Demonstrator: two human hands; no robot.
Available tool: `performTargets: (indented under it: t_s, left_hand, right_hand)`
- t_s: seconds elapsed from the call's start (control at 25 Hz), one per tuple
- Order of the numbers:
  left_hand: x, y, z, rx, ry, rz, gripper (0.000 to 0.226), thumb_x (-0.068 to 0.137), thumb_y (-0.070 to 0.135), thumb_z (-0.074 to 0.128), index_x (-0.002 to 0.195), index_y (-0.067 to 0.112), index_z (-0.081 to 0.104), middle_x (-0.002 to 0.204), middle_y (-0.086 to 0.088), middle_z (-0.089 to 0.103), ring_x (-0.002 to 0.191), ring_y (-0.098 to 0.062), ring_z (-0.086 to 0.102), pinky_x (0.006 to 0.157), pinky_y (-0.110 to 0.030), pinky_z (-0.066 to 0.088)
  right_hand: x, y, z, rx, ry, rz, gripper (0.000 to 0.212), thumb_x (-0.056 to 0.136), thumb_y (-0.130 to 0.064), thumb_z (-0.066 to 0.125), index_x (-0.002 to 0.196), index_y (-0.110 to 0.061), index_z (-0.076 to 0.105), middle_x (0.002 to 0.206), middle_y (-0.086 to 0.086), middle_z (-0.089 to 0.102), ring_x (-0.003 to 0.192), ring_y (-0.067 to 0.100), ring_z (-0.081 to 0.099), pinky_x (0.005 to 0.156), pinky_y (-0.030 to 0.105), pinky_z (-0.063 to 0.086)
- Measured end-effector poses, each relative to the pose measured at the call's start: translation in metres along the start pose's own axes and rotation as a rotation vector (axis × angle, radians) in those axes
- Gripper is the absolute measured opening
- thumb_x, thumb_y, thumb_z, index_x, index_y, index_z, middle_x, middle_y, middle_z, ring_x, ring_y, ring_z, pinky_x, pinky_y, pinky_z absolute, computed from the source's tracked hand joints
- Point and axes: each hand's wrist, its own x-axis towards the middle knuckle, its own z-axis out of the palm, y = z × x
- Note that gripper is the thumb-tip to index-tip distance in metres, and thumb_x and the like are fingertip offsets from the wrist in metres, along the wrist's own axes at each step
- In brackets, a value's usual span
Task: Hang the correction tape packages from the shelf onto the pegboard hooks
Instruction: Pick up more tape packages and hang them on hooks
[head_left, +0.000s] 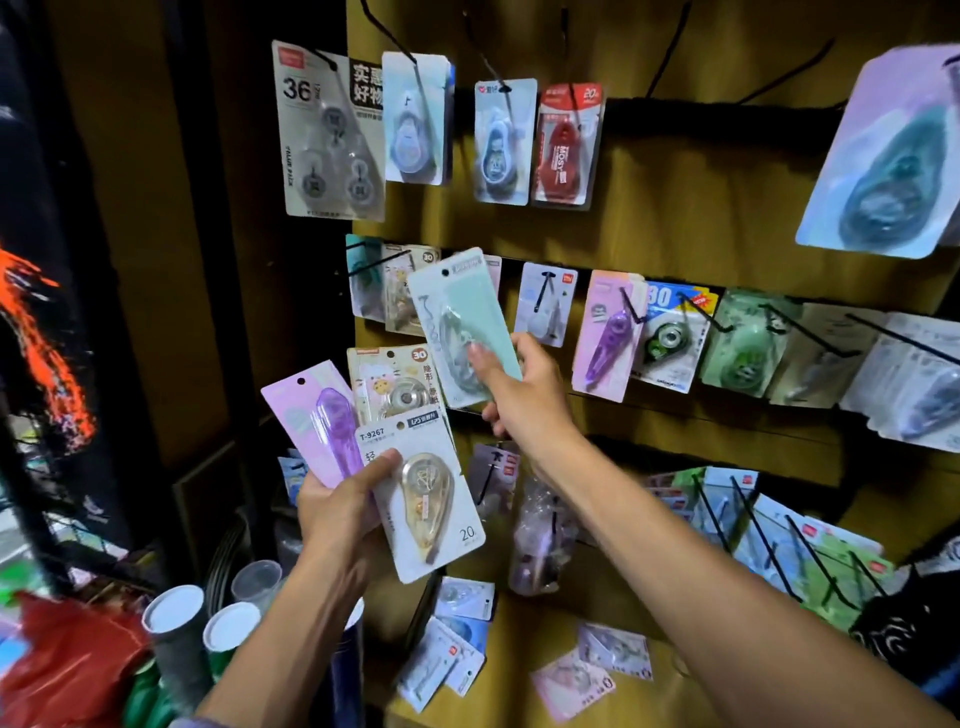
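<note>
Pegboard: the brown pegboard (675, 208) fills the middle and right of the view, with rows of black hooks (800, 322) carrying many hung correction tape packages.
Top row: a large grey three-pack card (327, 135) marked 36 hangs at the left end, with a red package (566, 145) further right.
Shelf: the wooden shelf (524, 623) lies under the pegboard, with loose packages (457, 644) flat on it, some overlapping.
Tubes: grey cardboard tubes (176, 639) with white caps stand upright at lower left, beside a red bag (67, 660).
Left hand: the left hand (337, 509) grips a fanned stack of three cards, thumb pressed across their fronts.
Stack: a white package (431, 499) marked T-9267 lies in front, a purple package (317, 415) behind on the left, and a cartoon package (395, 384) marked 30 behind both.
Right hand: the right hand (524, 395) pinches the lower end of a mint-green package (462, 322), thumb on its front.
Mint-green package: raised and tilted in front of the middle row, its punched hole near a hook at the left end; whether it is threaded on cannot be told.
</note>
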Motion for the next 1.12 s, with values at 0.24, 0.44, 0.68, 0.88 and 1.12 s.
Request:
performTargets:
  t_s: [0.24, 0.44, 0.68, 0.88, 1.12]
  left_hand:
    - [0.018, 0.003, 0.0, 0.014, 0.015, 0.003, 0.033, 0.079, -0.005, 0.072, 0.11, 0.007, 0.066, 0.1, -0.009, 0.075, 0.079, -0.022, 0.073, 0.068, -0.033, 0.059]
    - [0.023, 0.003, 0.0, 0.016, 0.007, 0.0, 0.034, 0.08, -0.005, 0.071, 0.112, 0.006, 0.066, 0.102, -0.009, 0.075, 0.082, -0.025, 0.073, 0.07, -0.035, 0.058]
    - [0.047, -0.002, -0.003, 0.011, 0.009, -0.007, 0.033, 0.081, -0.007, 0.069, 0.111, 0.006, 0.065, 0.103, -0.01, 0.074, 0.085, -0.028, 0.072, 0.07, -0.035, 0.058]
    - [0.081, -0.011, -0.004, 0.014, 0.01, -0.015, 0.036, 0.081, -0.006, 0.069, 0.115, 0.005, 0.064, 0.105, -0.01, 0.075, 0.09, -0.03, 0.072, 0.074, -0.039, 0.059]
    - [0.104, -0.015, -0.002, 0.043, -0.031, -0.025, 0.034, 0.08, -0.004, 0.071, 0.112, 0.006, 0.065, 0.1, -0.009, 0.076, 0.089, -0.03, 0.074, 0.078, -0.045, 0.058]
  right_hand:
    - [0.036, -0.006, 0.024, -0.121, 0.122, 0.124, 0.017, 0.086, -0.029, 0.061, 0.099, -0.019, 0.059, 0.094, 0.001, 0.071, 0.059, 0.013, 0.059, 0.043, 0.024, 0.044]
    - [0.038, 0.001, 0.027, -0.182, 0.247, -0.088, 0.036, 0.083, -0.028, 0.071, 0.101, -0.027, 0.04, 0.093, -0.007, 0.065, 0.078, 0.011, 0.064, 0.055, 0.027, 0.049]
    - [0.096, 0.02, 0.021, -0.39, 0.318, -0.113, 0.013, 0.089, -0.02, 0.068, 0.099, -0.014, 0.061, 0.099, -0.004, 0.06, 0.091, 0.017, 0.056, 0.063, 0.026, 0.041]
    - [0.15, 0.057, 0.028, -0.315, 0.252, 0.123, 0.036, 0.092, -0.014, 0.059, 0.128, -0.016, 0.054, 0.13, 0.002, 0.054, 0.111, 0.021, 0.053, 0.077, 0.022, 0.04]
    - [0.181, 0.067, 0.037, -0.171, 0.081, 0.252, 0.065, 0.083, -0.033, 0.067, 0.142, -0.021, 0.042, 0.142, 0.002, 0.047, 0.126, 0.024, 0.046, 0.099, 0.034, 0.038]
